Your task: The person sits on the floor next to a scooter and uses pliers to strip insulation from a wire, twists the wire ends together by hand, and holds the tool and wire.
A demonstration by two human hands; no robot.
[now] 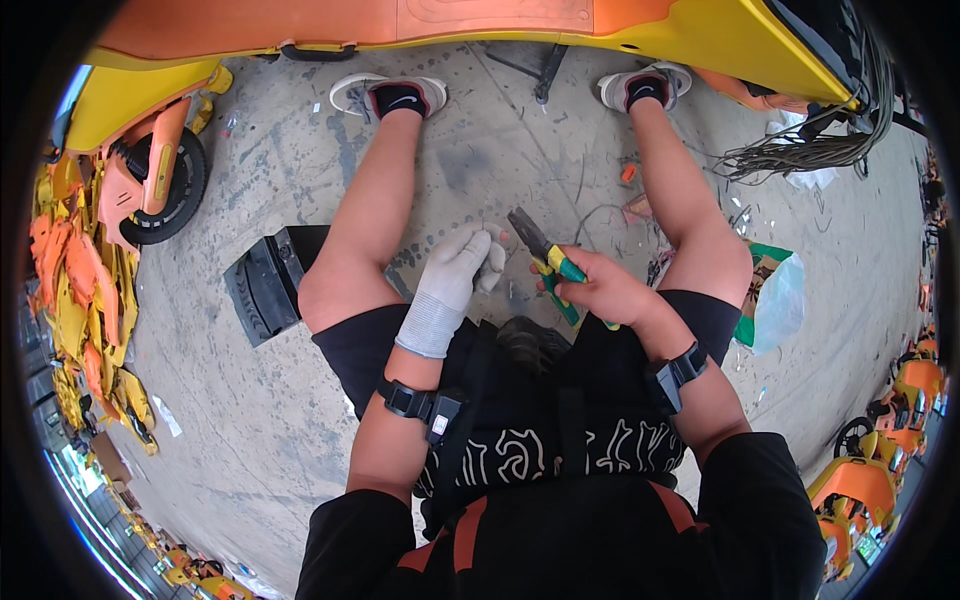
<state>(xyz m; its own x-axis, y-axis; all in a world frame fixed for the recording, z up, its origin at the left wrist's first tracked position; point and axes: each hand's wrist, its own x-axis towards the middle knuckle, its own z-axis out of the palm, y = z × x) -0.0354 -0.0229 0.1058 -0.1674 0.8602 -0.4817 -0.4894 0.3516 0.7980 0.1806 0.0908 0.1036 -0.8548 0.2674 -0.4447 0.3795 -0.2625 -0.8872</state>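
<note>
pliers in hand, gripping nothing visible

the bare right hand (612, 287) is closed around the green-and-yellow pliers (541, 247) at the centre of the frame. just left of their head, the gloved left hand (459, 265) curls its fingers together; whether they pinch something small cannot be told. no finished cut or joint shows, so the work seems between steps; the cable bundle (845, 150), upper right, is untouched.

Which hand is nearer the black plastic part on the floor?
Left. The left hand is right of the black part; the right hand, holding pliers, is farther right.
</note>
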